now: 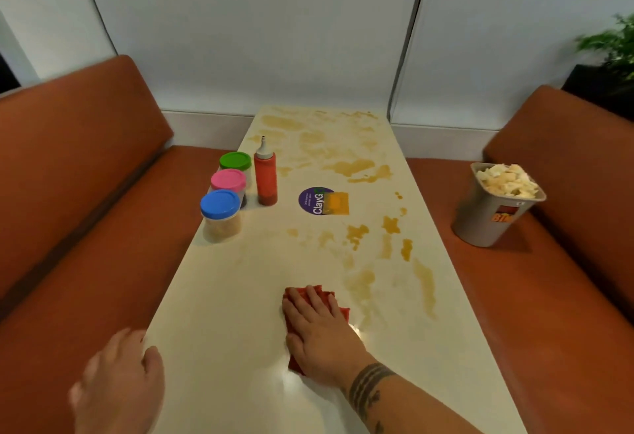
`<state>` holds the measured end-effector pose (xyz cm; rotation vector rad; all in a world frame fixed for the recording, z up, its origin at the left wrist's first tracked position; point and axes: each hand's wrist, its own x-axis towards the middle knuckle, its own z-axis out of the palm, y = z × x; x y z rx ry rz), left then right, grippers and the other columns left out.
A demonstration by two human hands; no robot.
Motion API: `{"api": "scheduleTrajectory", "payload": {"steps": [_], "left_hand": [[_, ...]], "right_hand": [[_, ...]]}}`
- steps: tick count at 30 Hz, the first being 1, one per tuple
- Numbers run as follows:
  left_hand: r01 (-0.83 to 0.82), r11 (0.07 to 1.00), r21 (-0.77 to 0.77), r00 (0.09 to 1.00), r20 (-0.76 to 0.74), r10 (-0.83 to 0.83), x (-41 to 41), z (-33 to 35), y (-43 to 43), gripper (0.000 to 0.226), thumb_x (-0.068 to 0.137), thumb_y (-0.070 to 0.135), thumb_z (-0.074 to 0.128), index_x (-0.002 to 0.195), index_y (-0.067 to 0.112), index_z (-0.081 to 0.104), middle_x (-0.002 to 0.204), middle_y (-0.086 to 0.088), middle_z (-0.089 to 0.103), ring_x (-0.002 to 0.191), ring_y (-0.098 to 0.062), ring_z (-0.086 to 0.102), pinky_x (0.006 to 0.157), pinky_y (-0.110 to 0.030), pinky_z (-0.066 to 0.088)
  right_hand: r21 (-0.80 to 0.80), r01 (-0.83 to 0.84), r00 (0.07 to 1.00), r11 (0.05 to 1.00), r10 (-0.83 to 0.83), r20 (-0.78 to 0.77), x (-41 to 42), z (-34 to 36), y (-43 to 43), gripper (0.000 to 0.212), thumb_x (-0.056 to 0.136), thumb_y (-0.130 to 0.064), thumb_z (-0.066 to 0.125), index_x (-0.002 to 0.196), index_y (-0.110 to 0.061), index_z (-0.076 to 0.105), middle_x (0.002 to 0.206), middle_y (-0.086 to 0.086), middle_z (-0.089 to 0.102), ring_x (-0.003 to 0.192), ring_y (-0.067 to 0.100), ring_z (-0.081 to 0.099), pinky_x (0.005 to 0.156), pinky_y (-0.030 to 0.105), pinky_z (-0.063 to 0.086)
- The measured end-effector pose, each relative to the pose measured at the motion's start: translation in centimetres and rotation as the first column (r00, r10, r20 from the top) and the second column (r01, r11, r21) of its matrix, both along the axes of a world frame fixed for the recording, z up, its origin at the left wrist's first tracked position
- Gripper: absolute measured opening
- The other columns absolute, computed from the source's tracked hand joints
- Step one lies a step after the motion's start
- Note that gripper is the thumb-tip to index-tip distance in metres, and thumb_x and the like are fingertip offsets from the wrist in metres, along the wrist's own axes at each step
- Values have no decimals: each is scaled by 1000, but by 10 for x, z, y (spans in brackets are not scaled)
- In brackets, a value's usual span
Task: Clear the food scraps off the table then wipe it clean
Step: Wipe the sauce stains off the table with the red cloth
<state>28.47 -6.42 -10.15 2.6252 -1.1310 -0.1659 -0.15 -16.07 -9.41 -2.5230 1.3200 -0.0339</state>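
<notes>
Flat and open, the right grip (319, 327) is pressing a red cloth (343, 313) onto the bench (223, 313), fingers straight and spread over the fabric rather than curling round it. Left of the cloth, the left grip (120, 382) is resting on the near bench rim with relaxed fingers, holding nothing; it is blurred, so I cannot tell more. Just right of the cloth and beyond it, brown smears (425, 282) are streaking the surface, so wiping is looking barely begun there.

Farther off and to the cloth's left, a blue-lidded jar (220, 210), a pink-lidded jar (228, 181) and a green-lidded jar (235, 161) are standing in a row along the bench edge, with a red squeeze bottle (266, 180) just beside them. A round purple sticker (317, 201) is lying straight beyond the cloth. Well right of the cloth, off the bench, a grey bin (494, 221) holding pale food scraps (507, 181) is sitting on the orange seat (514, 296). Farthest from the cloth, broad brown stains (353, 166) are covering the end by the wall.

With only a flat palm on it, the cloth is liable to bunch or slip free on a long stroke, and may be spreading the mess thinner rather than lifting it. A leftward sweep is risking toppling the tall bottle or nudging jars off the edge; a rightward one is risking pushing residue onto the seat.
</notes>
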Motion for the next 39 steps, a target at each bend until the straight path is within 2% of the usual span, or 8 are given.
{"api": "scheduleTrajectory", "payload": {"steps": [3, 6, 13, 23, 27, 31, 34, 39], "left_hand": [[266, 964, -14, 962, 67, -265, -41, 0, -7, 39, 101, 39, 45, 139, 32, 55, 158, 7, 41, 146, -20, 34, 120, -51, 24], [462, 887, -12, 887, -15, -462, -106, 2, -12, 45, 104, 40, 35, 147, 36, 48, 165, 11, 26, 155, -14, 12, 126, -48, 4], [578, 814, 56, 815, -97, -572, -207, 14, -37, 52, 105, 48, 26, 156, 39, 28, 170, 10, 3, 156, -17, -9, 122, -57, -12], [542, 839, 42, 840, -30, -541, -218, -1, -37, 78, 81, 60, 1, 152, 45, 32, 168, 18, 10, 156, -13, -1, 122, -55, -11], [538, 843, 5, 843, -20, -538, -217, -7, -43, 74, 81, 61, 10, 147, 46, 42, 165, 18, 21, 155, -13, 9, 122, -55, -6], [537, 841, 64, 844, -28, -536, -214, -15, -43, 61, 84, 59, 26, 137, 46, 54, 159, 16, 38, 150, -15, 27, 120, -57, 4], [543, 838, 44, 840, -22, -543, -211, -19, -44, 49, 79, 55, 43, 120, 43, 66, 143, 11, 59, 136, -18, 46, 113, -55, 18], [545, 837, -47, 838, 20, -545, -214, -20, -50, 48, 73, 54, 46, 110, 40, 72, 134, 7, 66, 129, -19, 47, 108, -57, 23]], "right_hand": [[11, 61, 998, 998, -61, -13, -34, 2, 20, 62, 105, -46, 20, 163, -30, 4, 169, -12, -10, 154, 16, -18, 121, 42, -19], [46, 181, 983, 982, -179, -43, -62, 3, 33, 63, 105, -47, 18, 162, -30, -1, 166, -14, -17, 154, 16, -20, 124, 45, -13], [26, 476, 879, 879, -475, -35, -96, 2, 32, 64, 106, -44, 15, 162, -22, -4, 169, -5, -14, 155, 21, -16, 124, 48, -11], [26, 487, 873, 873, -487, 34, -101, -7, -12, 64, 105, -42, 17, 163, -22, -3, 169, -5, -13, 155, 21, -18, 124, 48, -12], [-6, 461, 887, 888, -460, 25, -95, -7, -24, 63, 106, -41, 17, 163, -21, -2, 169, -4, -13, 155, 24, -19, 123, 50, -12], [-41, 194, 980, 980, -192, 45, -110, -8, -11, 62, 105, -45, 18, 163, -27, 3, 168, -11, -10, 155, 19, -19, 121, 42, -18], [-140, 78, 997, 987, -77, 14, -134, -12, 1, 61, 102, -49, 32, 160, -33, 23, 167, -14, 13, 156, 21, 11, 118, 32, -20], [18, 163, 986, 986, -163, -34, -166, 5, -12, 63, 105, -48, 21, 161, -36, -3, 166, -18, -14, 153, 13, -19, 121, 37, -16]]}}
